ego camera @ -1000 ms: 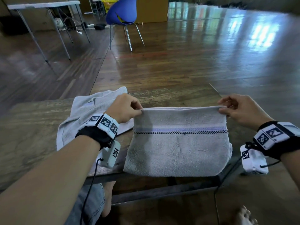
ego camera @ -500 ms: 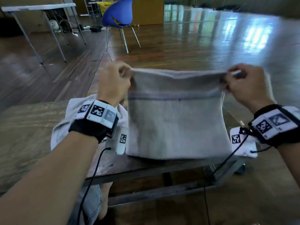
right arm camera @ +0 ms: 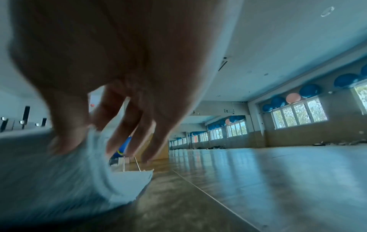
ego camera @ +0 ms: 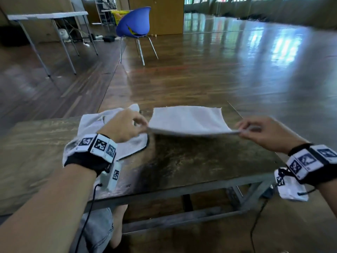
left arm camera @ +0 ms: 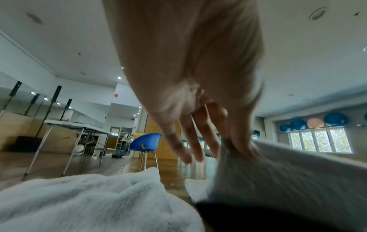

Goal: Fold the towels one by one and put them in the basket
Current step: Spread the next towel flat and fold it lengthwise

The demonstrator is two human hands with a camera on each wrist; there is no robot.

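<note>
A folded grey towel point(ego camera: 187, 119) is stretched almost flat between my two hands, its near edge raised above the wooden table point(ego camera: 191, 161) and its far edge down on the tabletop. My left hand point(ego camera: 125, 125) pinches the near left corner. My right hand point(ego camera: 259, 131) pinches the near right corner. In the left wrist view thumb and forefinger clamp the towel point(left arm camera: 278, 180), with the other fingers extended. The right wrist view shows the same pinch on the towel point(right arm camera: 79, 172). A second, crumpled grey towel point(ego camera: 94, 128) lies on the table under my left wrist. No basket is identifiable.
The table's metal-framed front edge point(ego camera: 182, 190) is close to me, and its right edge sits just beyond my right hand. A blue chair point(ego camera: 135, 24) and a white folding table point(ego camera: 47, 16) stand on the wooden floor behind. My knee shows under the table.
The towel hung over the front edge, was lifted upright in the air, and has now been swung forward and down, so it lies nearly flat over the table.
</note>
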